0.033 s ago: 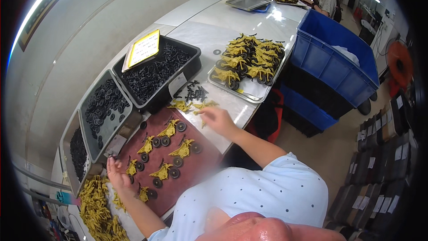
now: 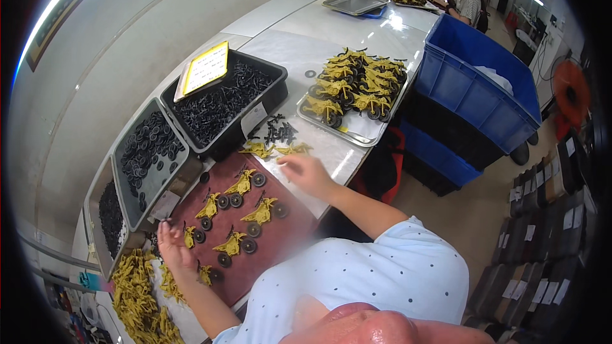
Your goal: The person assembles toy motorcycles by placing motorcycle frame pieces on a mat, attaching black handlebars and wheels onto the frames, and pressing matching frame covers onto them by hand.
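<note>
My left hand point(image 2: 177, 251) is raised beside the left edge of the dark red mat point(image 2: 296, 226), its fingertips pinched around a small dark piece too small to name. My right hand point(image 2: 309, 177) hovers near the mat's far right corner with fingers drawn together; what they hold, if anything, is hidden. Just beyond it lie loose yellow toy motorcycle bodies point(image 2: 258, 149) and a small heap of black parts point(image 2: 280, 132). Several yellow toy motorcycles point(image 2: 260, 212) with black wheels and handlebars rest on the mat between my hands.
A grey bin of black wheels point(image 2: 150, 159), a larger bin of black parts point(image 2: 223, 102) and a narrow bin point(image 2: 111, 216) line the left. Yellow bodies point(image 2: 143, 299) pile near me. A metal tray point(image 2: 366, 142) holds assembled motorcycles. Blue crates point(image 2: 481, 83) stand right; another person point(image 2: 462, 0) sits farther off.
My left hand has shifted slightly right, toward the mat, with its fingertips still pinched. My right hand has moved a little left and nearer to me.
</note>
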Tool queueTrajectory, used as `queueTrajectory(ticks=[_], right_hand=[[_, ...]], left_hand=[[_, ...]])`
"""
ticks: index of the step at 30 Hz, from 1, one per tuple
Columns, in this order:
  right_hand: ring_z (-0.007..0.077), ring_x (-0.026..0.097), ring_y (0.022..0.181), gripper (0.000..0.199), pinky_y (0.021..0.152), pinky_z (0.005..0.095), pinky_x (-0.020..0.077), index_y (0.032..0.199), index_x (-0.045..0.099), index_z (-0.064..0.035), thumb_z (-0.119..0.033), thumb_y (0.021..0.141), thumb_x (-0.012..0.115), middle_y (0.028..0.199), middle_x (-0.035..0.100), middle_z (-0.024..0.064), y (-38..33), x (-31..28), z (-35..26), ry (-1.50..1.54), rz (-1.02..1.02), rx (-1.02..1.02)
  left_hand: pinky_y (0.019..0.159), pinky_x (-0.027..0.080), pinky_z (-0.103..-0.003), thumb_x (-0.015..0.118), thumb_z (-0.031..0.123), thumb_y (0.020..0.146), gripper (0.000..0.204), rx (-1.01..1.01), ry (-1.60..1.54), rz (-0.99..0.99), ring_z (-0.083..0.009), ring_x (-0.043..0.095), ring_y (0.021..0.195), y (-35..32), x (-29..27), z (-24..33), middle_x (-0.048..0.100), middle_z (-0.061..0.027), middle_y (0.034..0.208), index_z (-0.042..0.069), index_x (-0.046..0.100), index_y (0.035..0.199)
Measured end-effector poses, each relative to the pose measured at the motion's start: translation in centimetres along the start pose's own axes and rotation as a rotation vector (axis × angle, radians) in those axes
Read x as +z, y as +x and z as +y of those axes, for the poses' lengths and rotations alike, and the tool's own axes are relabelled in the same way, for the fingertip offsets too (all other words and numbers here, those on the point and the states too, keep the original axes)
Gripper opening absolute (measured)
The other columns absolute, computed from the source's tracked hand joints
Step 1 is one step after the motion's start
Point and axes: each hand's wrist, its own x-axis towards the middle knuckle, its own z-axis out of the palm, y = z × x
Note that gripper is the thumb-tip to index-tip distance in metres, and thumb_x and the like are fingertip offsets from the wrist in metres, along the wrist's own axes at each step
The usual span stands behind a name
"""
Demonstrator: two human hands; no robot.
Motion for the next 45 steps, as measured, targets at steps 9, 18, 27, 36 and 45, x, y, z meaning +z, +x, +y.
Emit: queueTrajectory(ticks=[9, 18, 27, 36, 45], right_hand=[[0.0216, 0.060, 0.086, 0.045, 0.076, 0.0316, 0.0508, 0.128, 0.051, -0.0027, -0.017, 0.087, 0.065, 0.108, 0.054, 0.0129, 0.0, 7.2, -7.7, 0.116, -0.625, -0.074], [0.0299, 0.059, 0.089, 0.041, 0.077, 0.0370, 0.0498, 0.117, 0.056, -0.0008, -0.011, 0.079, 0.067, 0.093, 0.057, 0.0129, -0.7, 12.9, -7.0, 0.054, -0.575, -0.342], [0.0324, 0.060, 0.084, 0.030, 0.073, 0.0380, 0.0497, 0.102, 0.058, 0.0023, -0.008, 0.076, 0.066, 0.091, 0.057, 0.0156, -1.3, 14.1, -6.7, 0.061, -0.645, -0.374], [0.0294, 0.059, 0.090, 0.028, 0.077, 0.0372, 0.0494, 0.109, 0.057, -0.0016, -0.011, 0.084, 0.063, 0.096, 0.057, 0.0123, -1.5, 13.7, -6.8, 0.139, -0.618, -0.208], [0.0312, 0.060, 0.083, 0.011, 0.074, 0.0367, 0.0501, 0.090, 0.058, 0.0004, -0.008, 0.083, 0.061, 0.089, 0.057, 0.0140, -1.0, 13.4, -6.6, 0.129, -0.576, -0.208]], left_hand=[[0.063, 0.048, -0.022, 0.059, 0.009, 0.093, 0.020, -0.255, -0.083, -0.021, -0.0107, 0.056, 0.076, -5.9, 7.5, -4.7, 0.062, -0.0060, 0.098, 0.004, 0.053, 0.111], [0.072, 0.048, -0.024, 0.049, 0.016, 0.096, 0.025, -0.373, -0.187, -0.166, -0.0131, 0.060, 0.090, -5.5, 3.3, -6.5, 0.061, -0.0042, 0.108, 0.005, 0.053, 0.118], [0.069, 0.049, -0.025, 0.049, 0.020, 0.094, 0.017, -0.508, -0.270, 0.008, -0.0115, 0.060, 0.087, -6.2, 4.3, -6.1, 0.062, 0.0002, 0.100, 0.010, 0.057, 0.104], [0.072, 0.049, -0.026, 0.048, 0.023, 0.096, 0.018, -0.522, -0.305, 0.039, -0.0109, 0.058, 0.082, -6.6, 5.5, -6.0, 0.061, -0.0004, 0.095, 0.009, 0.058, 0.102], [0.063, 0.043, -0.023, 0.050, 0.022, 0.095, 0.017, -0.595, -0.374, 0.019, -0.0084, 0.049, 0.069, -6.5, 5.3, -6.1, 0.054, 0.0016, 0.083, 0.006, 0.056, 0.100]])
